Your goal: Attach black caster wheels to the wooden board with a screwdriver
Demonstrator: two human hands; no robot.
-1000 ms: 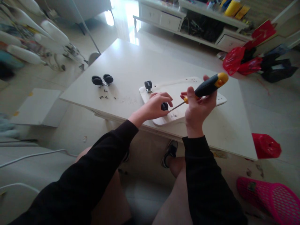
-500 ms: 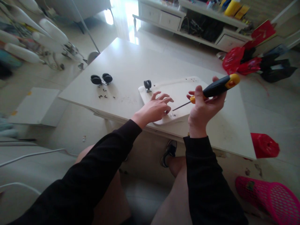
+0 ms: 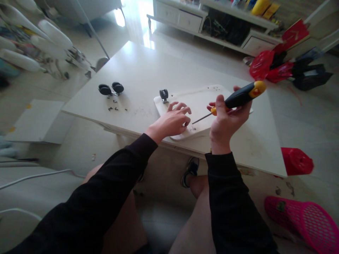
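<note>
A white board (image 3: 200, 102) with rounded corners and small holes lies on the white table near its front edge. My right hand (image 3: 225, 120) is closed around the black and yellow handle of a screwdriver (image 3: 239, 97), whose shaft slants down left over the board. Its tip is beside some small dark parts (image 3: 194, 129) at the board's near corner. Spread and bent, the fingers of my left hand (image 3: 173, 120) rest on the board just left of the tip; whatever lies under them is hidden. One black caster wheel (image 3: 164, 94) stands upright at the board's left corner.
Two more black casters (image 3: 111, 89) sit on the table's left, with several small dark screws (image 3: 113, 108) nearby. Past the white table's (image 3: 148, 70) right edge are a red object (image 3: 296, 161) and a pink mesh basket (image 3: 304, 218). A white cabinet (image 3: 182, 19) stands at the back.
The whole view has shifted slightly, so everything appears a little further left. Both hands and the screwdriver keep nearly the same places over the board.
</note>
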